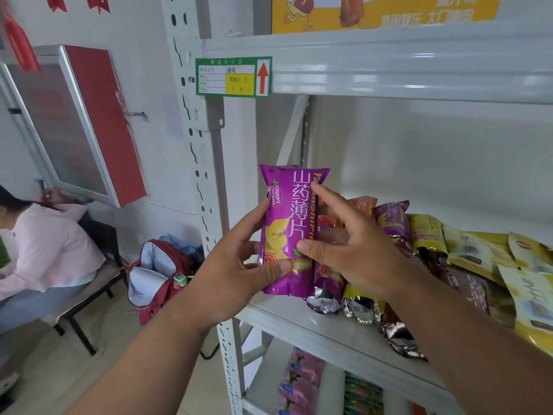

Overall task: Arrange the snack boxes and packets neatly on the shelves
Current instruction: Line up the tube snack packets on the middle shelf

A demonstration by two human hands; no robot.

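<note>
We hold the purple yam-crisp packet (287, 232) upright at the left end of the middle shelf (299, 322), its long axis vertical and its printed face toward us. Our left hand (239, 265) grips it from the left, thumb pressed across the lower front and fingers curled behind its left edge. Our right hand (350, 238) meets it from the right, its index fingertip on the upper right edge and thumb on the lower front, pinching lightly.

Just right of the packet and partly behind it, a row of packets (419, 244) leans along the shelf: purple, orange and yellow ones, foil ends toward the near edge, tilted and overlapping, not squared up. The gap for our packet looks to be at the row's left end, so the move turns on sliding it right and back until it stands against its neighbour. Both hands are equally near; we judge the left one carries the weight.

Below, a lower shelf (263, 384) holds pink and green packets. Above, a green price label (233, 77) sits on the upper shelf's edge. Far left, a seated person (45, 244) in pink and a red backpack (158, 277) on the floor.
</note>
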